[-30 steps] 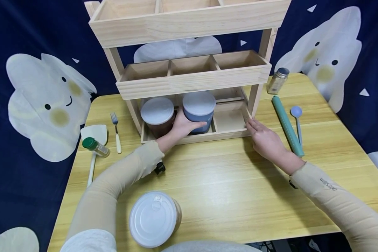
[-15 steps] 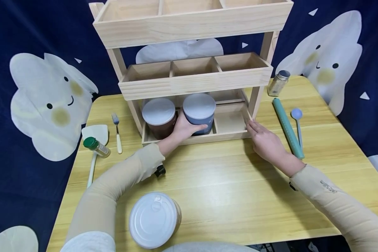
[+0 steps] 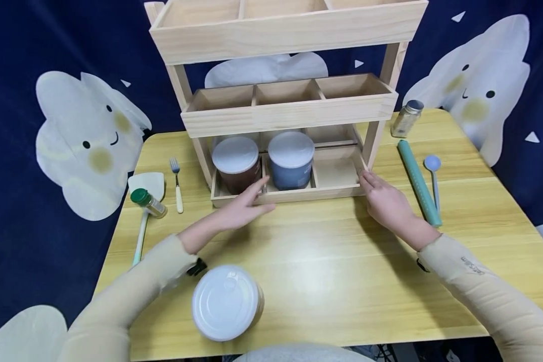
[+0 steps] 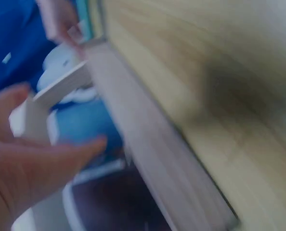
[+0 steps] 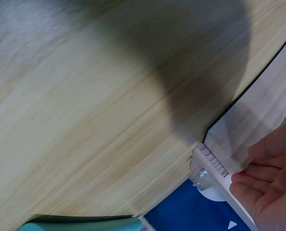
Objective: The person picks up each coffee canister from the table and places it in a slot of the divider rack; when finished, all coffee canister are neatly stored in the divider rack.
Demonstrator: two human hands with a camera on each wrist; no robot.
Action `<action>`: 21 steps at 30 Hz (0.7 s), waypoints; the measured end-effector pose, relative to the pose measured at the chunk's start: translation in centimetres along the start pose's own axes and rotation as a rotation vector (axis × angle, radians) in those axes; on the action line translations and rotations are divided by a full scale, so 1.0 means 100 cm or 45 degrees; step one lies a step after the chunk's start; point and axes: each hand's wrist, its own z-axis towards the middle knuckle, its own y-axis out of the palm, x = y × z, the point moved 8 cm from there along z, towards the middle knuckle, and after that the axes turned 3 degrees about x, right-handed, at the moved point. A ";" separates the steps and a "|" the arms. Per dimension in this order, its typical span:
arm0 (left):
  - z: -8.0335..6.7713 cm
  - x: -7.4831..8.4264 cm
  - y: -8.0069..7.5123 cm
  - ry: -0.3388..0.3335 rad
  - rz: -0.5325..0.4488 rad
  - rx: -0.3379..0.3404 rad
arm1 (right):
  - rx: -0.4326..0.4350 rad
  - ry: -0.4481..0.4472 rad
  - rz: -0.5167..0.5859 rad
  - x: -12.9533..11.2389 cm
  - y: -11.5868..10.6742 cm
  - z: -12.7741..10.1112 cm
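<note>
Starting on the far left of the yellow worktop (image 3: 326,271): a green-capped shaker (image 3: 147,202) lies on a pale spatula (image 3: 144,201), and a fork (image 3: 177,181) sits just beside them. Nearer the body there's a big tin with a white lid (image 3: 226,303) standing upright.

The left hand (image 3: 242,211) floats just in front of the wooden rack (image 3: 289,108), its grip loose with the fingers straight and apart, holding nothing. Its fingertips point at the rack's bottom tray, near the brown jar (image 3: 237,163) in the left compartment. The blue jar (image 3: 291,160) stands upright in the middle compartment, right next to the brown one, both with white lids. The left wrist view is a blur but shows the same fingers spread in front of the blue jar.

The right compartment has bare wood showing. The right hand (image 3: 386,203) rests against the front right corner of the tray, fingers straight and pressed on the wood, grip not curled round anything; the right wrist view shows fingertips (image 5: 258,183) touching the corner.

Further right: a teal rolling pin (image 3: 419,182), a blue spoon (image 3: 433,173) just beside it, and a small silver-capped spice jar (image 3: 406,118) further back.
</note>
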 end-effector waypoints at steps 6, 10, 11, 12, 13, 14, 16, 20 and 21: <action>-0.095 -0.023 -0.017 0.066 0.164 -0.194 | -0.007 0.002 0.015 -0.001 0.000 0.000; -0.137 -0.053 -0.012 -0.027 0.128 -0.280 | -0.022 0.010 0.010 0.003 -0.001 0.000; -0.145 -0.058 -0.008 -0.041 0.089 -0.305 | -0.027 0.009 0.012 0.003 0.000 0.000; -0.153 -0.063 -0.004 -0.057 0.057 -0.330 | -0.034 0.011 0.014 0.004 0.001 0.000; -0.159 -0.067 0.000 -0.074 0.018 -0.352 | -0.039 0.009 0.014 0.004 0.002 0.000; -0.164 -0.069 0.005 -0.086 -0.029 -0.372 | -0.041 0.008 0.015 0.004 0.002 -0.001; -0.172 -0.071 0.013 -0.085 -0.118 -0.410 | -0.038 0.006 0.016 0.003 0.002 -0.001; -0.176 -0.064 0.027 0.028 -0.299 -0.441 | -0.018 -0.009 0.020 0.001 0.001 -0.001; -0.176 -0.061 0.030 0.074 -0.334 -0.443 | -0.014 -0.016 0.021 0.000 0.001 0.000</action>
